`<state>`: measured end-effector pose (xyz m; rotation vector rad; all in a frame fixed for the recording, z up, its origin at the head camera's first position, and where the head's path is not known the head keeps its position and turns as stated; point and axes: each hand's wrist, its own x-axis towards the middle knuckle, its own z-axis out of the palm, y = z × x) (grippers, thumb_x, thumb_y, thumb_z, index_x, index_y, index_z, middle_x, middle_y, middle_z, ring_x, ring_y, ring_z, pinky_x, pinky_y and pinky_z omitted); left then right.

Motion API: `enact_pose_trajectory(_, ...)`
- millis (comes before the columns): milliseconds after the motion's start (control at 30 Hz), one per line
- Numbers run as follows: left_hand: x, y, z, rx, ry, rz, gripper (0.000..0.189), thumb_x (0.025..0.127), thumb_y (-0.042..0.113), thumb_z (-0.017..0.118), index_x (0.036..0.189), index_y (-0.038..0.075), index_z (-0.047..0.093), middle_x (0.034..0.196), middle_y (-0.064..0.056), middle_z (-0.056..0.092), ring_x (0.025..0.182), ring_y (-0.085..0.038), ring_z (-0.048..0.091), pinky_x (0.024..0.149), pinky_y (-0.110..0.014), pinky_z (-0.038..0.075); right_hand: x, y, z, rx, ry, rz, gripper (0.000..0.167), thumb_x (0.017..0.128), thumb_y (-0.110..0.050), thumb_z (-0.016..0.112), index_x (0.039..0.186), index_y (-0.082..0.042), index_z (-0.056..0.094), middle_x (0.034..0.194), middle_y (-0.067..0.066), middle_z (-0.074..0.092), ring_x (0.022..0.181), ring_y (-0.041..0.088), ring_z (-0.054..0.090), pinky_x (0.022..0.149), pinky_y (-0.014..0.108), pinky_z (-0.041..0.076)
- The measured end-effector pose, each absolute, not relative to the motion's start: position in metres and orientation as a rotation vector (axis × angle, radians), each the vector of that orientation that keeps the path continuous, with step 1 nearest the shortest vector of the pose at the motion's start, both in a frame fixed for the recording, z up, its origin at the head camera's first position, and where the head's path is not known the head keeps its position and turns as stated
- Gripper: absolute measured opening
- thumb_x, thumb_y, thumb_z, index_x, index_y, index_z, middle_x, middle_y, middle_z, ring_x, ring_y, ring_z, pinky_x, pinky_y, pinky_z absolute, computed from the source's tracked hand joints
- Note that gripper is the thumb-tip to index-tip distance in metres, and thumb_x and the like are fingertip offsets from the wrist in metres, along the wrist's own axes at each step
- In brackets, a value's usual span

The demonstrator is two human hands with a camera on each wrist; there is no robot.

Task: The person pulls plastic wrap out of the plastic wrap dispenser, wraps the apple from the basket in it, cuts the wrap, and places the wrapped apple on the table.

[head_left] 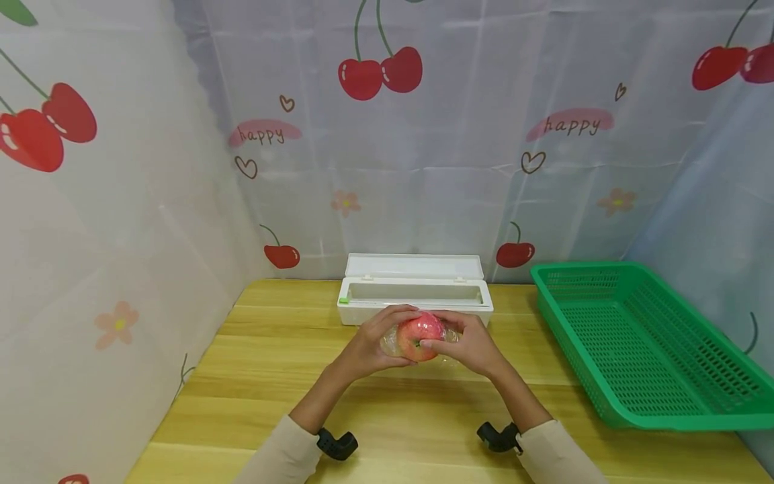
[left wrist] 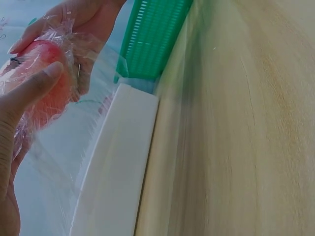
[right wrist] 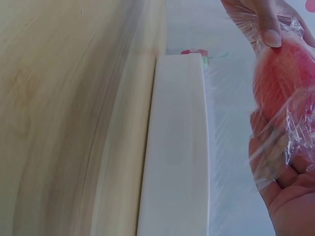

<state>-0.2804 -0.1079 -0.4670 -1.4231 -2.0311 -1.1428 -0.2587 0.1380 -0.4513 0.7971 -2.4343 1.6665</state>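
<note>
A red apple [head_left: 418, 334] is held up over the table between both hands. Clear plastic wrap [head_left: 390, 341] lies crumpled around its sides, and more of this film shows on the apple [right wrist: 280, 78] in the right wrist view. My left hand [head_left: 370, 341] grips the apple from the left, thumb at the lower side and fingers over the top. From the right, my right hand [head_left: 474, 341] holds it with the thumb across the front near the stem. In the left wrist view loose film trails down from the apple [left wrist: 47, 64]. The fingers behind the fruit are partly hidden.
Behind the hands stands a white wrap box [head_left: 414, 316] with its lid [head_left: 414, 265] raised. A green plastic basket [head_left: 605, 376] sits at the right of the wooden table [head_left: 290, 336]. Printed curtains [head_left: 423, 134] enclose the back and sides.
</note>
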Motion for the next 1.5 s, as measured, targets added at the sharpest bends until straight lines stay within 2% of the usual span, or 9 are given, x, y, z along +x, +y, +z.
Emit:
enact_pose_trajectory(133,-0.283,-0.109,-0.469,-1.424,-2.029,-1.146,0.085,0.068,0.014,0.096,0.142,0.009,0.054,0.139,-0.009,0.057,0.129,-0.025,0.054,0.107,-0.037,0.049,-0.26,0.139,-0.451,0.82,-2.482,1.613,0.053,0.086,-0.028,0.084,0.134,-0.013,0.067,0.127,0.004,0.069,0.115,0.025,0.065,0.088,0.032,0.058)
enact_pose_trajectory(300,-0.283,-0.111,-0.472,-1.418,-2.047,-1.167,0.084,0.069,0.016,0.097,0.141,0.009,0.055,0.138,-0.008,0.059,0.127,-0.024,0.056,0.105,-0.037,0.05,-0.26,0.14,-0.451,0.801,-2.525,1.555,0.064,0.086,-0.031,0.084,0.142,-0.011,0.06,0.138,0.006,0.063,0.122,0.027,0.062,0.097,0.04,0.055)
enact_pose_trajectory(433,-0.283,-0.11,-0.473,-1.404,-2.069,-1.187,0.083,0.068,0.018,0.097,0.14,0.01,0.056,0.136,-0.006,0.061,0.125,-0.023,0.057,0.104,-0.036,0.051,-0.26,0.143,-0.45,0.836,-2.499,1.551,0.068,0.082,-0.028,0.087,0.142,-0.012,0.06,0.14,0.005,0.063,0.12,0.028,0.064,0.097,0.044,0.055)
enact_pose_trajectory(667,-0.283,-0.112,-0.474,-1.332,-2.113,-1.225,0.087,0.06,0.014,0.1,0.135,0.005,0.059,0.131,-0.01,0.065,0.122,-0.025,0.06,0.104,-0.038,0.051,-0.259,0.144,-0.446,1.005,-2.421,1.503,0.081,0.074,-0.023,0.093,0.146,-0.012,0.057,0.144,0.002,0.059,0.124,0.026,0.061,0.101,0.051,0.052)
enact_pose_trajectory(967,-0.289,-0.117,-0.479,-1.312,-2.127,-1.264,0.089,0.064,0.023,0.099,0.142,0.012,0.057,0.136,-0.005,0.064,0.124,-0.021,0.06,0.103,-0.037,0.051,-0.259,0.143,-0.447,1.073,-2.454,1.364,0.094,0.067,-0.036,0.096,0.149,-0.019,0.053,0.144,-0.002,0.059,0.129,0.021,0.058,0.103,0.045,0.051)
enact_pose_trajectory(1133,-0.287,-0.115,-0.476,-1.283,-2.144,-1.302,0.09,0.061,0.017,0.1,0.14,0.007,0.058,0.135,-0.009,0.064,0.124,-0.023,0.061,0.104,-0.036,0.051,-0.259,0.141,-0.446,1.132,-2.411,1.3,0.092,0.068,-0.036,0.095,0.148,-0.017,0.054,0.144,0.001,0.059,0.131,0.023,0.057,0.104,0.043,0.05)
enact_pose_trajectory(1333,-0.272,-0.113,-0.455,-1.306,-2.129,-1.352,0.086,0.061,0.007,0.098,0.136,-0.005,0.057,0.132,-0.019,0.064,0.122,-0.029,0.063,0.102,-0.036,0.053,-0.26,0.14,-0.447,1.151,-2.376,1.242,0.09,0.07,-0.036,0.094,0.148,-0.017,0.054,0.145,0.001,0.058,0.132,0.024,0.057,0.104,0.042,0.05)
enact_pose_trajectory(1500,-0.27,-0.114,-0.453,-1.309,-2.125,-1.4,0.085,0.061,0.004,0.097,0.135,-0.007,0.057,0.131,-0.021,0.065,0.121,-0.028,0.063,0.099,-0.036,0.054,-0.26,0.137,-0.448,1.176,-2.345,1.222,0.092,0.067,-0.022,0.097,0.148,-0.014,0.054,0.144,0.004,0.059,0.13,0.028,0.058,0.104,0.044,0.05)
